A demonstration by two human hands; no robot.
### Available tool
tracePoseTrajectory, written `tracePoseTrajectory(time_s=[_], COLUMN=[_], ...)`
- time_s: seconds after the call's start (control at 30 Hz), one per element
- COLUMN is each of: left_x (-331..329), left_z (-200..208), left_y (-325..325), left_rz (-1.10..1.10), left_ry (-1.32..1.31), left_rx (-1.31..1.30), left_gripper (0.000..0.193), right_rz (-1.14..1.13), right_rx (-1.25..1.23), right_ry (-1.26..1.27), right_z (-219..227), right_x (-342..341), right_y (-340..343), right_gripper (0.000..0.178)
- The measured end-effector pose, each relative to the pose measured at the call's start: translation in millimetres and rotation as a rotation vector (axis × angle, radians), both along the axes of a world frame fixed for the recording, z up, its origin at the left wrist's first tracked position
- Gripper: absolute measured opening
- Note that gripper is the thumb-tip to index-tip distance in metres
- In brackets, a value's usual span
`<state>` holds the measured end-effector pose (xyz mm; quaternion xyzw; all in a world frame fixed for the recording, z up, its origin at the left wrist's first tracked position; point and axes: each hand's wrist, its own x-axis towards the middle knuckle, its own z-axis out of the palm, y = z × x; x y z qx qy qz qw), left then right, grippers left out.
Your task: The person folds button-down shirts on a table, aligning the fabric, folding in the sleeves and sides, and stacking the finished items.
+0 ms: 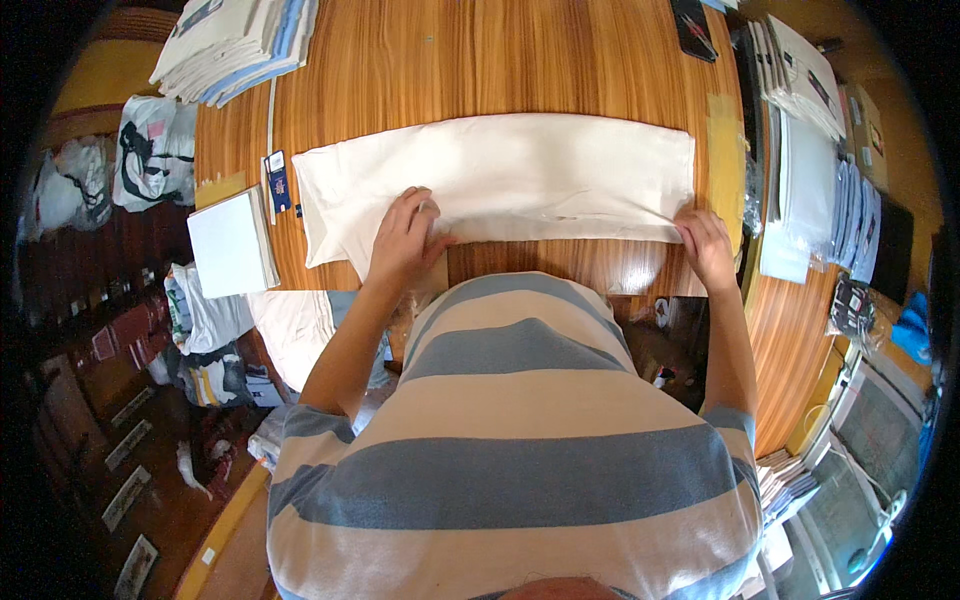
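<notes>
A cream garment (560, 165), folded into a long band, lies across the wooden table (480, 60) in front of me. Its left end spreads into loose, uneven layers, and small creases run along its near edge. My left hand (405, 235) rests on the near edge left of the middle, fingers bent on the fabric and thumb apart from them. At the near right corner, the fingers of my right hand (706, 245) are closed on the garment's edge, pulling small creases there.
Stacked folded garments (235, 50) stand at the far left. A white stack of sheets (232, 245) and a dark blue tag (278, 180) lie at the left edge. A black tray (693, 30) sits far right. Bagged garments (800, 190) are piled beyond the right edge.
</notes>
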<state>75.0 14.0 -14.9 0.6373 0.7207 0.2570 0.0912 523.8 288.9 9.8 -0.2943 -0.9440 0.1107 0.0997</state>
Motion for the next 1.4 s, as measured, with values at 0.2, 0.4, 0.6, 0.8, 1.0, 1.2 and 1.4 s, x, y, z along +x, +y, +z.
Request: tracePoseTrajectory(time_s=[0.2,0.4,0.6,0.8,1.0,1.2,1.4], left_x=[-6,-26,-50,-53,-65,-72,-96], left_z=[-5,-9,-8,-8,18,-20,-68], left_y=[-16,2,20,25,-34,-211,-228], left_rz=[-0.063,0.018,0.155,0.16,0.201,0.378,0.146], left_ry=[0.019,0.151,0.307,0.302,0.032,-0.875,-1.224], left_rx=[-0.062,-0.04,-0.242,-0.255,0.025,-0.182,-0.138], left_gripper=[0.023,0.043,0.063,0.064,0.046,0.023,0.076], right_rz=[0.159,-0.181,-0.389,-0.438,-0.206,-0.096,-0.182], right_rx=[0.044,0.051,0.124,0.197,-0.006,-1.226,-1.082], right_ry=[-0.092,0.013,-0.098,-0.15,0.121,0.044,0.121], right_z=[5,7,-50,-56,-31,-111,-183], right_x=[26,-55,-82,-79,-72,-165,-271], right_y=[-2,-4,21,21,-92,-274,-292], right_gripper=[0.029,0.037,0.06,0.06,0.033,0.042,0.05])
